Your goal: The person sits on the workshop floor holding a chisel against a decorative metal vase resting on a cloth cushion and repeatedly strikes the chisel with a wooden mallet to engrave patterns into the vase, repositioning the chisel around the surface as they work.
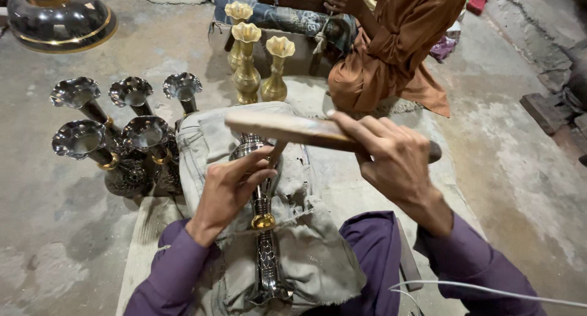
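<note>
Pinning dark engraved metal vase (264,242) against grey cloth pad (306,255) with clenched left hand (229,191), steadying thin chisel (276,152); right hand (394,163) grasping wooden mallet (293,129) above for striking.

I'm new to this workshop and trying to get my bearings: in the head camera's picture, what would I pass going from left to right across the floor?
Cluster of dark silver vases → left hand on the vase lying on the cloth → right hand gripping the wooden mallet → dark block by the right edge.
</note>
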{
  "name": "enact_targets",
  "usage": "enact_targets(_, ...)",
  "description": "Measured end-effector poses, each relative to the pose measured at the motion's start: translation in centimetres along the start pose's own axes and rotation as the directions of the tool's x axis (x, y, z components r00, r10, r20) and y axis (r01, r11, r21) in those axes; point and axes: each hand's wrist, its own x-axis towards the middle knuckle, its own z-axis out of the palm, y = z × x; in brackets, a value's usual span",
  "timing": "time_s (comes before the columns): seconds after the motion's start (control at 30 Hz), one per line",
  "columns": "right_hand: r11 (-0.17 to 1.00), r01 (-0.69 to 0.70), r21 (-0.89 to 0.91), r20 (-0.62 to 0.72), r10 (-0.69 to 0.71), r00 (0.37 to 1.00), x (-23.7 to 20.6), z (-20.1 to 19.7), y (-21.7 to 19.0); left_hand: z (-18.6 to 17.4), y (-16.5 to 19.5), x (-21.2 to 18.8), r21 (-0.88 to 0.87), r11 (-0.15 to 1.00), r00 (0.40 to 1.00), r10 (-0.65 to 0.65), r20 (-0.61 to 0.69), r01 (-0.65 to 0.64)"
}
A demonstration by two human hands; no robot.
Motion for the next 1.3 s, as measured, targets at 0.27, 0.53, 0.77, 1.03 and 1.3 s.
enact_targets(0.27, 0.864, 0.082, 0.496, -0.332, 0.102, 0.938, -3.9, 5.5, 1.3, -1.4, 1.7, 2.5, 0.035, 0.999, 0.969, 0.019, 0.246, -0.028)
enact_targets(0.53, 0.700, 0.068, 0.711, -0.372, 0.292, 0.881, -7.4, 11.4, 1.4, -1.4, 1.4, 4.0, 0.040, 0.982, 0.908, 0.155, 0.388, -0.185)
enact_targets(0.77, 0.548, 0.170, 0.819, -0.417, 0.364, 0.833, -8.1, 12.7, 0.0, -1.5, 0.9, 4.4, 0.129, 0.963, 0.853, 0.145, 0.501, -0.239)
enact_targets(1.03, 0.811, -0.069, 0.580, -0.219, 0.238, 0.946, -7.2, 10.4, 2.0, -1.0, 0.0, 1.5, 0.074, 0.996, 0.969, 0.032, 0.243, -0.051)
enact_targets(1.3, 0.967, 0.051, 0.251, 0.025, -0.059, 0.998, -3.1, 4.9, 3.0, 0.5, -1.2, -1.8, -0.401, 0.908, 0.964, -0.205, -0.167, 0.124)
